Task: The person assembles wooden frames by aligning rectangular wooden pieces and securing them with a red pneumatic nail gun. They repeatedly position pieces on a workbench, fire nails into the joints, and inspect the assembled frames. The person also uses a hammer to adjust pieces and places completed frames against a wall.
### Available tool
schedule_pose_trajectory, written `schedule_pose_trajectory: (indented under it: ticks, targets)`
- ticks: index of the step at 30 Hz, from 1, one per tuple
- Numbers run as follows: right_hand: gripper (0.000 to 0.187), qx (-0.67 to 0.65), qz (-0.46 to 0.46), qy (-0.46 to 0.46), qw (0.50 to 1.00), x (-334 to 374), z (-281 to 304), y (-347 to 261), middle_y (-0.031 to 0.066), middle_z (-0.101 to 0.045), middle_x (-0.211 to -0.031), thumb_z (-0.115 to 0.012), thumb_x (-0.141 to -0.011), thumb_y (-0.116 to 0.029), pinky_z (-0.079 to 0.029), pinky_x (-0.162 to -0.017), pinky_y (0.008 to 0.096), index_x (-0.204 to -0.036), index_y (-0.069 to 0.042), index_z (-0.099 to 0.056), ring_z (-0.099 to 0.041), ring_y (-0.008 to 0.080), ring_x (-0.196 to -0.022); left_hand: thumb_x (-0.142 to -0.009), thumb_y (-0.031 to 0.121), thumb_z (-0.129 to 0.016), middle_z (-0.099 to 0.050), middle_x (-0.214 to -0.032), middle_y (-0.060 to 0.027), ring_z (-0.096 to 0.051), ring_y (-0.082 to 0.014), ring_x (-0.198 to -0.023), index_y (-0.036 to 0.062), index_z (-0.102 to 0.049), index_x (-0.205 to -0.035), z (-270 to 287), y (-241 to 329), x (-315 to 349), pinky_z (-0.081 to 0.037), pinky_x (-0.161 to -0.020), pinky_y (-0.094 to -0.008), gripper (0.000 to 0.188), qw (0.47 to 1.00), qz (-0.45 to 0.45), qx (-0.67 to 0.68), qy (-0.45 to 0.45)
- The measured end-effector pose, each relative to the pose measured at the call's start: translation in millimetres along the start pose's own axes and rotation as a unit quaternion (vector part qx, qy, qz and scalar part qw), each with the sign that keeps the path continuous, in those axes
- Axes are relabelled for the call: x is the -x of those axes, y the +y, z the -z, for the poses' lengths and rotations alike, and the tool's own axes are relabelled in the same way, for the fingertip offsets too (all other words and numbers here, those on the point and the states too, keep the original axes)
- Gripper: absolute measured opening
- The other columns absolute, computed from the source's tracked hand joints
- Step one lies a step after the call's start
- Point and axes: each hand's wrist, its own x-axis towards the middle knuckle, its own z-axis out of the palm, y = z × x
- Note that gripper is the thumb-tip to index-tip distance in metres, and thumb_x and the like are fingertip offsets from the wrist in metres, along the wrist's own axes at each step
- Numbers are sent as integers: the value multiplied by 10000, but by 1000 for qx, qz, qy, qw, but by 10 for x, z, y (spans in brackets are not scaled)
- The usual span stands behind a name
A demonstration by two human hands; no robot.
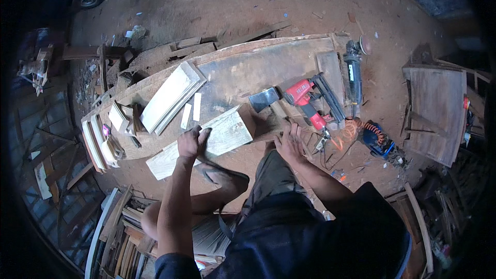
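My left hand (192,142) is closed on the near edge of a long wooden piece (225,133) made of pale boards, box-like at its right end. The piece lies tilted across the near edge of the workbench, and its left end sticks out past that edge. My right hand (290,143) is to the right of it, fingers slightly apart, by the end of a hatchet's handle. That hatchet (264,99) lies on the bench with its dark head to the left. Just beyond my right hand rests a red and black nail gun (305,95). Whether my right fingertips touch the handle is unclear.
Stacked pale boards (173,98) and small wood pieces (120,119) lie on the left of the workbench (232,70). An angle grinder (354,72) sits at its right end. An orange coiled hose (351,133) trails on the right. Scrap wood (126,237) is piled at lower left.
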Motion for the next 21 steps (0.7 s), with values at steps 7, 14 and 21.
schedule_pose_trajectory:
  ticks: [7, 14, 21]
  targets:
    - [719, -4, -138, -193, 971, -395, 515, -74, 293, -659, -1147, -834, -784, -283, -560, -875, 515, -1349, 33, -521, -677, 444, -1047, -976, 595, -552, -698, -766, -209, -690, -450, -792, 96, -654, -893, -17, 33, 33, -527, -701, -549, 516, 998, -29, 30, 51]
    - [807, -167, -21, -86, 982, -417, 1006, -180, 291, -640, -1286, -821, -770, -275, -508, -1039, 478, -1441, 4, -469, -634, 425, -1211, -996, 565, -514, -704, -791, -221, -684, -471, -793, 103, -637, -950, 17, 30, 8, -513, -717, -582, 480, 997, -41, -16, 66]
    - [775, -188, -51, -128, 972, -719, 1456, -156, 268, -682, -1178, -813, -767, -281, -545, -960, 516, -1450, -98, -496, -674, 429, -1105, -1000, 616, -484, -702, -800, -249, -684, -485, -822, 100, -621, -1035, -41, -250, 45, -519, -746, -573, 535, 998, -44, -42, 12]
